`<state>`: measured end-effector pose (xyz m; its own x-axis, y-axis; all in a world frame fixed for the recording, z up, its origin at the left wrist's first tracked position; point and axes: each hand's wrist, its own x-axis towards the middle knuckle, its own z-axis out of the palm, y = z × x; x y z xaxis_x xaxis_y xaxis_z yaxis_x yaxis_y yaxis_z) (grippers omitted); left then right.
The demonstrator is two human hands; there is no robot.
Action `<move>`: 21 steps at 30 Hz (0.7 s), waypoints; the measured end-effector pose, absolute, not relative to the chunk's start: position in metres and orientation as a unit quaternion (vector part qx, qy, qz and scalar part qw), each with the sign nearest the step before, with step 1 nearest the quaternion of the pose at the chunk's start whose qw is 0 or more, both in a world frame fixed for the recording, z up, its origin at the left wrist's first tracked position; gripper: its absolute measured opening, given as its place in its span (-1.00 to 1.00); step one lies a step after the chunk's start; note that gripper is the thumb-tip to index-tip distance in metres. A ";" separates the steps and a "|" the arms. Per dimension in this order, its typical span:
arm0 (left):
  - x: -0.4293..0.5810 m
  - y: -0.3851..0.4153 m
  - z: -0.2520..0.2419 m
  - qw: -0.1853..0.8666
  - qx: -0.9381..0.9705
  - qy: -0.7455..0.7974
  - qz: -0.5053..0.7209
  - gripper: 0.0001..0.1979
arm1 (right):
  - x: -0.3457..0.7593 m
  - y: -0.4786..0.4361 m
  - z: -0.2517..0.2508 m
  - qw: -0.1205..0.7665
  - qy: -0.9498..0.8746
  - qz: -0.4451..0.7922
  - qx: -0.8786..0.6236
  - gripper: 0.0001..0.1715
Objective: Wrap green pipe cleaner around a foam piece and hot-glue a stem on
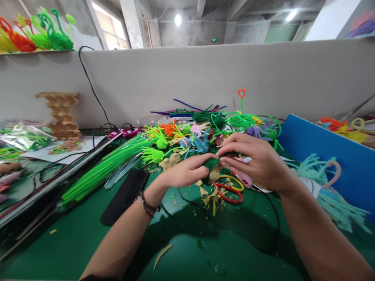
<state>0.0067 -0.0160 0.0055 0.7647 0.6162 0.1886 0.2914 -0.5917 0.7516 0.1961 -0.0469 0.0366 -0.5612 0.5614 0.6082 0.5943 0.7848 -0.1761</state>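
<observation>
Head view, green table [73,246], beamed ceiling [218,6]

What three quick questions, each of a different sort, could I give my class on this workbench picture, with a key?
1. Multiple choice: What colour are the strands in the left hand?
A) White
B) Dark green
C) Orange

2. True or false: The black phone lies between the bundle of bright green stems and the left forearm.

3. Fill in the missing word: The heart-shaped piece behind the pile stands on a ____ stem.

Key:
1. B
2. True
3. Green
</observation>
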 end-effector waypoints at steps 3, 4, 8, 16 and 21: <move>0.007 -0.016 0.005 0.388 0.867 0.240 0.200 -0.53 | 0.197 -0.048 0.037 0.335 -0.887 -0.033 -0.316 -0.89; 0.007 -0.016 0.005 0.392 0.869 0.233 0.194 -0.53 | 0.196 -0.048 0.036 0.336 -0.888 -0.037 -0.311 -0.89; 0.010 -0.018 0.005 0.395 0.874 0.220 0.178 -0.61 | 0.191 -0.047 0.034 0.340 -0.894 -0.047 -0.288 -0.92; 0.015 -0.019 0.002 0.444 0.864 0.201 0.122 -0.83 | 0.183 -0.044 0.029 0.334 -0.905 -0.041 -0.260 -0.91; 0.014 -0.017 0.000 0.475 0.862 0.155 0.088 -0.70 | 0.181 -0.042 0.025 0.331 -0.911 -0.004 -0.246 -0.89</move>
<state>0.0142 -0.0174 0.0004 0.9364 0.3508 0.0043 0.1836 -0.5003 0.8461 0.1810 -0.0424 0.0253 -0.6605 0.4455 0.6044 0.4504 0.8791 -0.1559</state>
